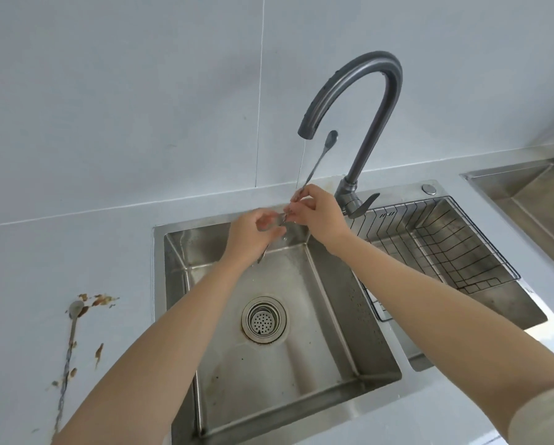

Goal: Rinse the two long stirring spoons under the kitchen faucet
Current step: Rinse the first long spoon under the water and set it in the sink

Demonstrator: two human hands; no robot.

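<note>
Spoon (317, 162) gripped near its handle by right hand (317, 216), bowl up beside faucet (359, 101) stream. Left hand (253, 236) fingers pinched around the lower end, seemingly rubbing. Second spoon (71, 332) lying dirty on surface (44, 252) left of sink (301, 348). Risk: wet metal slipping, clattering toward drain (263, 319).
</note>
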